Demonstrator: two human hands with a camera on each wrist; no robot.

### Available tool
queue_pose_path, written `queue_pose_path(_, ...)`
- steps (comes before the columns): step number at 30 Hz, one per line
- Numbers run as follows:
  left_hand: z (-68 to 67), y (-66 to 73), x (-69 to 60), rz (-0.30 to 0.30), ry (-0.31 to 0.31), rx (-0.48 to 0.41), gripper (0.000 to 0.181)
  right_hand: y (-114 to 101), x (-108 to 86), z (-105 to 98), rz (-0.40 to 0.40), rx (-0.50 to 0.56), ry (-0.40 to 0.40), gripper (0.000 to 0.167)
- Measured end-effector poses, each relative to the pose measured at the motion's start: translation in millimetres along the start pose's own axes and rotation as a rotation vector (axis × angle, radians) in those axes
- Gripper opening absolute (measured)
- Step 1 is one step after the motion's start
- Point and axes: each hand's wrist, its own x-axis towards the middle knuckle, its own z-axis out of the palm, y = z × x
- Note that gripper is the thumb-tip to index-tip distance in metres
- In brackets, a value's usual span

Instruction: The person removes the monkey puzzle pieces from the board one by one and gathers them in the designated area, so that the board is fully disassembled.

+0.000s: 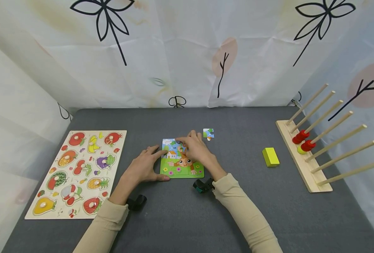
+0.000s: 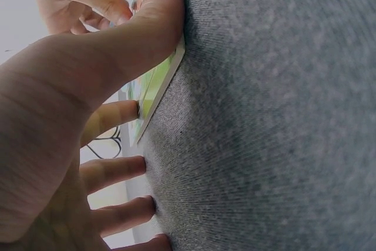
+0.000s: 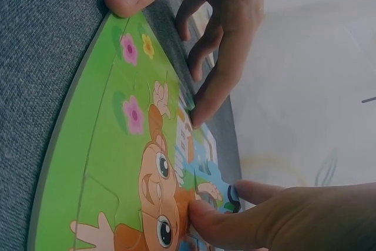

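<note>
A jigsaw puzzle (image 1: 182, 170) with a cartoon monkey on green ground lies flat on the table. My left hand (image 1: 144, 165) has its fingers spread along the puzzle's left side. Its thumb (image 2: 158, 10) rests on the near left corner, and the index finger touches the left border. At the puzzle's upper part, my right hand (image 1: 197, 149) pinches a puzzle piece (image 3: 230, 199) between thumb and index finger; most of that piece is hidden. Right of the far edge lies a loose puzzle piece (image 1: 208, 133), blue and green.
A fruit puzzle board (image 1: 90, 149) with white knobs lies at the left. On the right are a yellow block (image 1: 270, 157) and a wooden rack (image 1: 314, 179) with slanting pegs, some carrying red and yellow beads (image 1: 307, 145). White patterned cloth hangs behind the table.
</note>
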Motion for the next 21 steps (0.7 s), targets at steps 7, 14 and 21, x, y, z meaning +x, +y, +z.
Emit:
queue_pose_path(7, 0.1, 0.0, -0.3, 0.001, 0.002, 0.0, 0.101, 0.1, -1.5, -0.4, -0.016, -0.038, -0.015, 0.053)
queue_pose_path(14, -0.2, 0.1, -0.1, -0.003, 0.0, 0.003, 0.101, 4.6, -1.5, -1.3, -0.053, -0.05, -0.013, 0.052)
queue_pose_path(21, -0.9, 0.8, 0.3, -0.006, -0.013, -0.004, 0.101, 15.1, -0.5, -12.2, -0.125, -0.061, -0.011, 0.054)
